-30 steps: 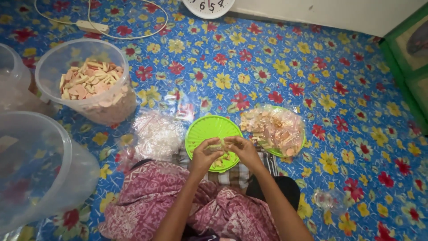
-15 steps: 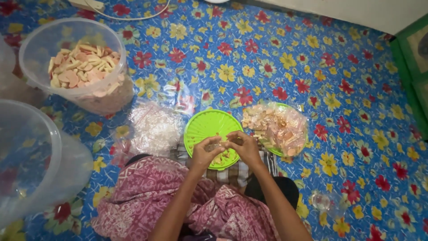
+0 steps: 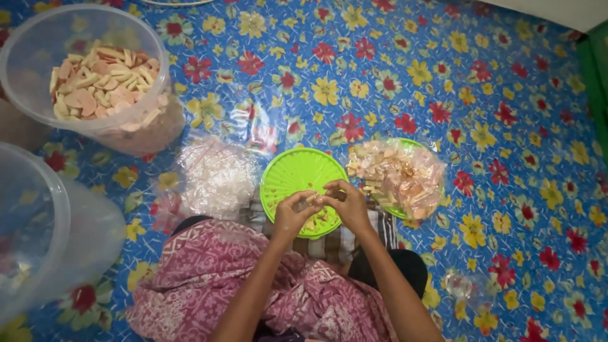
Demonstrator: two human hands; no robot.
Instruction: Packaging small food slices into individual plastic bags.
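Left hand [image 3: 292,214] and right hand [image 3: 345,204] fingertip to fingertip, pinching a small pale snack piece [image 3: 311,199] directly over the round green plastic plate [image 3: 292,174]; equally near both.

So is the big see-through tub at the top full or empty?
Roughly half full. The clear tub holds a heap of pink and cream chips reaching well below its rim.

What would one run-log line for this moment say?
left hand: pinching small piece | right hand: pinching same piece | under hands: green plate | beside: bag of crackers | surface: floral mat
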